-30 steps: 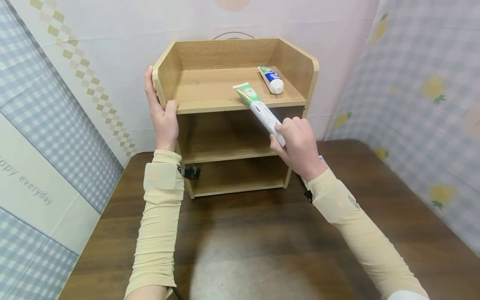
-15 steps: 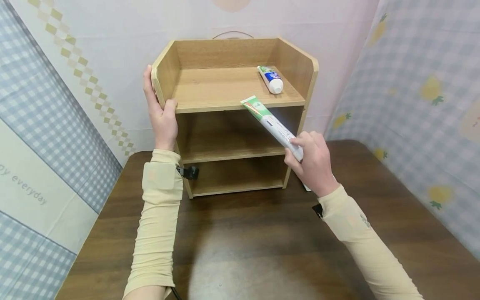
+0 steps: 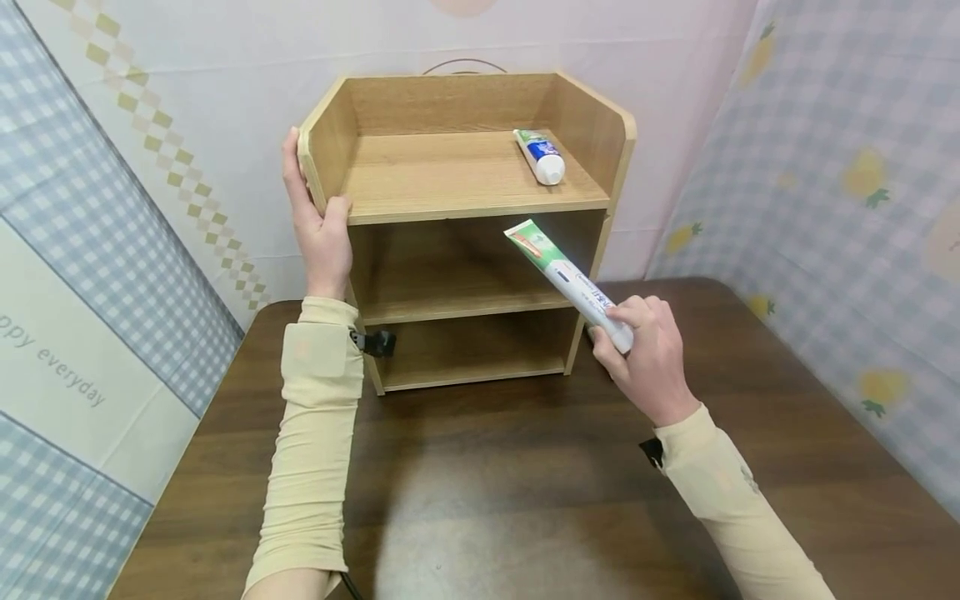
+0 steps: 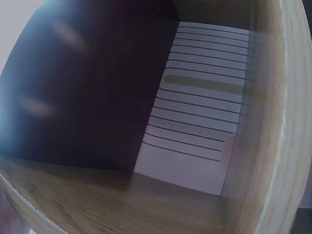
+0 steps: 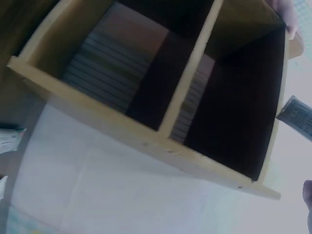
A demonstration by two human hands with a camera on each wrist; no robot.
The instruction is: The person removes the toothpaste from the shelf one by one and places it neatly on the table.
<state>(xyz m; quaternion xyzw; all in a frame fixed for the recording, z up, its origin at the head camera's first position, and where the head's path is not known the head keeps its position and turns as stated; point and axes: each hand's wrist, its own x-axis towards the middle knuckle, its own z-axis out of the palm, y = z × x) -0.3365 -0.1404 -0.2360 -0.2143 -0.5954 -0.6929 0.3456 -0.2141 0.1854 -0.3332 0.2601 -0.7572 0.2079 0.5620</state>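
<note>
My left hand (image 3: 321, 237) grips the left side panel of a wooden three-tier shelf (image 3: 480, 212), fingers on the panel's outer face and thumb by its front edge. In front of the shelf's right half, my right hand (image 3: 645, 358) holds a white and green toothpaste tube (image 3: 573, 287) by its lower end. This tube slants, its flat green end pointing up and left towards the middle compartment's opening. Another toothpaste tube (image 3: 540, 157), with a blue label and white cap, lies on the top tier at the right. In the right wrist view the held tube (image 5: 298, 116) is partly cut off.
The shelf stands on a dark wooden table (image 3: 480, 483) against a white cloth backdrop (image 3: 240, 50). At the right wrist view's left edge, a small pale package (image 5: 9, 140) is partly visible beside the shelf. A lined white surface (image 4: 195, 112) shows through the shelf's back.
My right hand has moved down and right with the tube, away from the top tier's front edge. The left hand stays on the side panel.
</note>
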